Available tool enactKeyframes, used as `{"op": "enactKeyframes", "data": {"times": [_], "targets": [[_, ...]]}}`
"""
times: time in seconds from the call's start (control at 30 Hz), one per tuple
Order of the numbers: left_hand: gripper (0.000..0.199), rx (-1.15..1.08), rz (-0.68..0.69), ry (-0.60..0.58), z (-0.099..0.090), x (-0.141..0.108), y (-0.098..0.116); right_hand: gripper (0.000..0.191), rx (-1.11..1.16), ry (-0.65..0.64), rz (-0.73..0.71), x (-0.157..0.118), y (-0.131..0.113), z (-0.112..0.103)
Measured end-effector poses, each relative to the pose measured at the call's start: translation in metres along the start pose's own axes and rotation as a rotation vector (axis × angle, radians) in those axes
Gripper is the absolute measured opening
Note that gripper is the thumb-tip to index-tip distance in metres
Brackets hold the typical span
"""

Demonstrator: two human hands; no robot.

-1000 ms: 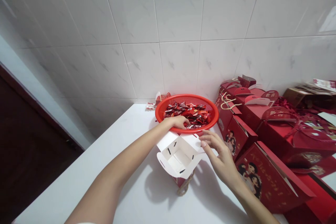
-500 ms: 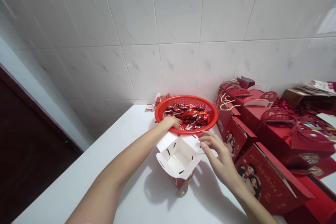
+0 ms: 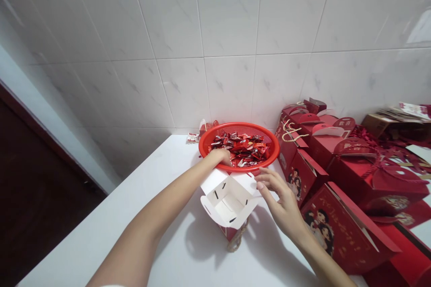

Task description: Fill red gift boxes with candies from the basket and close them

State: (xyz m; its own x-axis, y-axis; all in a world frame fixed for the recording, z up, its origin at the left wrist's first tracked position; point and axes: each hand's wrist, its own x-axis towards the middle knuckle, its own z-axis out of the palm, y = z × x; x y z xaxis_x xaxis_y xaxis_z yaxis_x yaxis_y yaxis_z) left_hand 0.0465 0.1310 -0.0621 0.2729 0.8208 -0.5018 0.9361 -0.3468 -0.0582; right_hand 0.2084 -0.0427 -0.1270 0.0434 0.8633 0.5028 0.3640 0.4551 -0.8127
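My left hand (image 3: 222,157) reaches down into a red plastic basket (image 3: 276,148) at its near left side. Its fingers dip among the red-wrapped candies (image 3: 247,145), so their grip is hidden. Just in front of the basket stands a small gift box (image 3: 232,204) with its top flaps spread. The white inside shows dark slots and holds nothing I can see; a twisted cord handle (image 3: 235,243) hangs at its near side. My right hand (image 3: 279,197) is beside the box's right flap, fingers stretched out and apart, thumb tip at the flap edge.
Several red gift boxes (image 3: 346,228) with printed couples and cords crowd the right side. Behind the basket, small packets (image 3: 192,138) lie near the tiled wall (image 3: 229,85). A cardboard box (image 3: 384,123) sits at the far right. The white table's (image 3: 141,193) left edge slants toward me.
My left hand has shifted very slightly within the basket, its fingers a little lower among the candies. The right hand and the box look unmoved.
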Motion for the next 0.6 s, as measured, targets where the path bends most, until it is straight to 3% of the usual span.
{"op": "enactKeyframes", "data": {"times": [0.6], "targets": [[0.058, -0.171, 0.058, 0.204, 0.011, 0.015, -0.008, 0.028, 0.011, -0.001, 0.016, 0.0, 0.002, 0.001]]}}
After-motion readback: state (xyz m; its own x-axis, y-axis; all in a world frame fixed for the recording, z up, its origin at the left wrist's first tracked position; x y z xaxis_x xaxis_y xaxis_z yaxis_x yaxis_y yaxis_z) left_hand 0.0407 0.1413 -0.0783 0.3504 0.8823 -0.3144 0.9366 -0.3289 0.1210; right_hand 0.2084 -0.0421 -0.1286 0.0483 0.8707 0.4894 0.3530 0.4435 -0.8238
